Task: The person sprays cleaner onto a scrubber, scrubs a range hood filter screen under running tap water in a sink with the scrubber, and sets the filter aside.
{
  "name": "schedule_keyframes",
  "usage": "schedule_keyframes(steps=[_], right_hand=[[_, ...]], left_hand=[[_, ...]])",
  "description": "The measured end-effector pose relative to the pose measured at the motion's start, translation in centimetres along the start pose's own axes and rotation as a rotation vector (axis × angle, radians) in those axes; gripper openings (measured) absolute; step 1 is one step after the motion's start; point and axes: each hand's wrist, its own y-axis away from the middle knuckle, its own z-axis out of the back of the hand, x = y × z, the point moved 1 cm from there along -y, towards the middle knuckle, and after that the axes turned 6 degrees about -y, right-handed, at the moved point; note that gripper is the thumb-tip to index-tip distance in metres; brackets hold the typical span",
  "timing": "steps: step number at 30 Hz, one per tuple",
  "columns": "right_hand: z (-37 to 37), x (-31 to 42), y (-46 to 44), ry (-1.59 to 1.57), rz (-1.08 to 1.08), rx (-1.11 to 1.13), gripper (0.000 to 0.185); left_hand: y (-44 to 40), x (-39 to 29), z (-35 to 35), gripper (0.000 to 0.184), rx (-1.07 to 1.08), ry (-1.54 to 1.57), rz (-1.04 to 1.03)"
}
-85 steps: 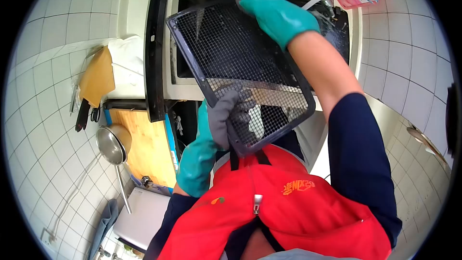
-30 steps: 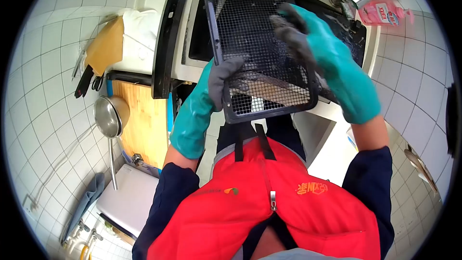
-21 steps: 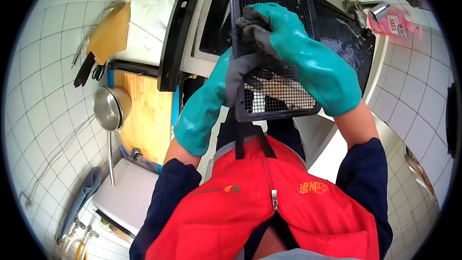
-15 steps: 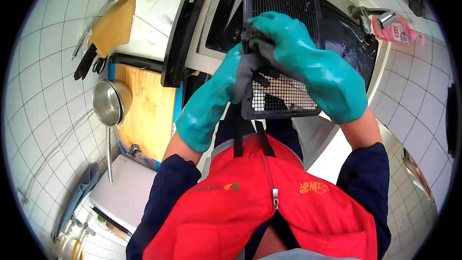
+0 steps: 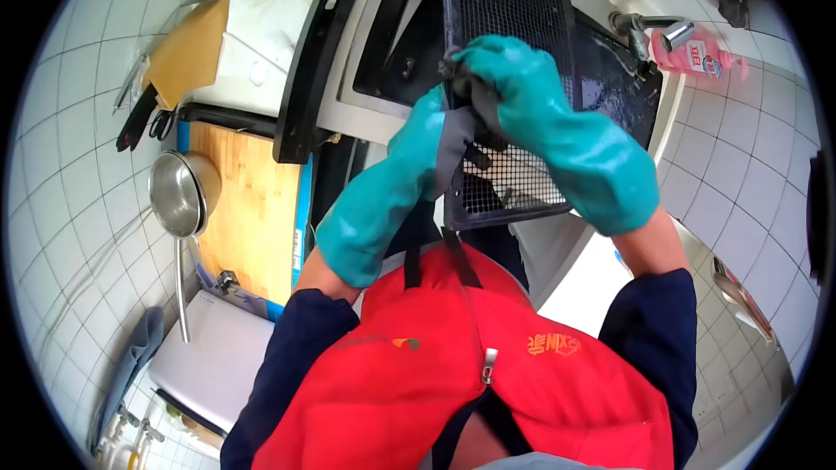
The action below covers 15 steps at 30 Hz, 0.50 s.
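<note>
A black-framed mesh panel [image 5: 514, 0] is held tilted over the front edge of the dark sink [image 5: 610, 78]. My left hand [image 5: 435, 144], in a green glove with grey fingers, grips the panel's left edge low down. Just above it, my right hand [image 5: 514, 87], gloved the same way, is closed around a dark scrubber [image 5: 451, 63], only partly visible, against the panel's left edge. The gloves hide the middle of the mesh.
At the upper right are a metal faucet [image 5: 653, 33] and a pink soap bottle [image 5: 692, 54]. Left are a wooden board [image 5: 248, 209], a steel ladle [image 5: 177, 196], a yellow-brown board [image 5: 187, 48] and a black-handled knife [image 5: 137, 117].
My right hand has come from the sink's far side, over the mesh, to the panel's left edge. The panel has turned more upright in view. My left hand has kept its hold.
</note>
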Motion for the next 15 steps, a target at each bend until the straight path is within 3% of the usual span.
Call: schedule_keyframes(steps=[2, 4, 6, 8, 9, 10, 12, 14, 15], right_hand=[[-0.2, -1.4, -1.5, 0.113, -0.146, 0.046, 0.016], [-0.6, -0.7, 0.5, 0.041, 0.07, -0.039, 0.019], [-0.4, -1.2, 0.7, 0.028, 0.059, -0.012, 0.025], [-0.3, -3.2, -2.5, 0.197, -0.184, 0.029, 0.028], [-0.2, -3.5, -2.4, 0.118, -0.189, 0.009, 0.027], [0.6, -4.9, -2.5, 0.092, -0.344, 0.041, 0.031], [2.2, -7.5, -1.2, -0.017, -0.326, -0.04, 0.03], [3.6, -8.1, 0.3, -0.088, -0.434, -0.053, 0.031], [3.9, -8.0, 0.5, -0.08, -0.449, -0.053, 0.032]], left_hand=[[0.4, 1.9, -0.1, 0.026, 0.007, -0.065, -0.046], [0.3, 1.6, -0.3, 0.027, 0.0, -0.2, -0.121], [-0.1, 0.2, -0.8, 0.029, -0.017, -0.325, -0.138], [1.3, -0.9, -2.2, 0.029, 0.036, 0.178, 0.12], [0.6, 0.5, -1.8, 0.029, 0.074, 0.122, 0.049], [0.1, 1.2, -1.5, 0.028, 0.107, 0.068, -0.024], [-0.1, 2.7, -0.7, 0.025, 0.071, 0.155, -0.083], [0.0, 3.6, -0.5, 0.024, 0.079, 0.042, -0.19], [0.0, 3.1, -0.5, 0.024, 0.07, 0.27, -0.011]])
